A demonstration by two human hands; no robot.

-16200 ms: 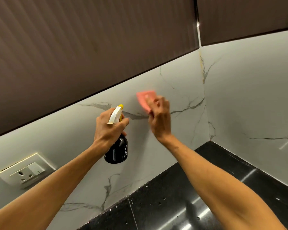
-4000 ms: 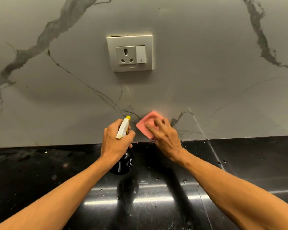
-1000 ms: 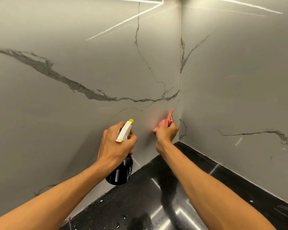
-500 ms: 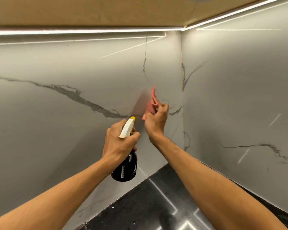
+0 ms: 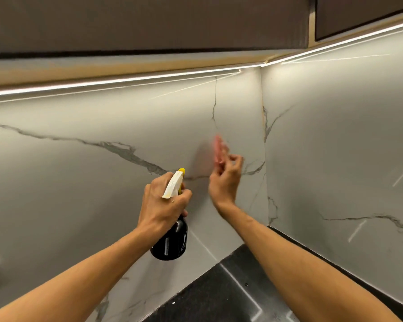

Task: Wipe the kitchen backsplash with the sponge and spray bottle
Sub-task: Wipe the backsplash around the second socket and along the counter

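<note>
Wiping is under way: the right hand pinches the pink sponge against the white marble backsplash, just left of its corner seam. The left hand clenches the black spray bottle below. Next, probably another stroke toward that seam.

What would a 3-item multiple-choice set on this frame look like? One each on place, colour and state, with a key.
1. Where is the sponge?
A. on the countertop
B. against the backsplash near the corner
C. on the cabinet

2. What colour is the spray bottle nozzle tip?
A. yellow
B. blue
C. green

3. What is the left hand doing?
A. hanging open
B. pressing the wall
C. gripping the spray bottle

Key: 1 B, the right hand holds the sponge to the backsplash left of the corner seam; 2 A, the tip is yellow above a white head; 3 C, fingers wrap the neck.
</note>
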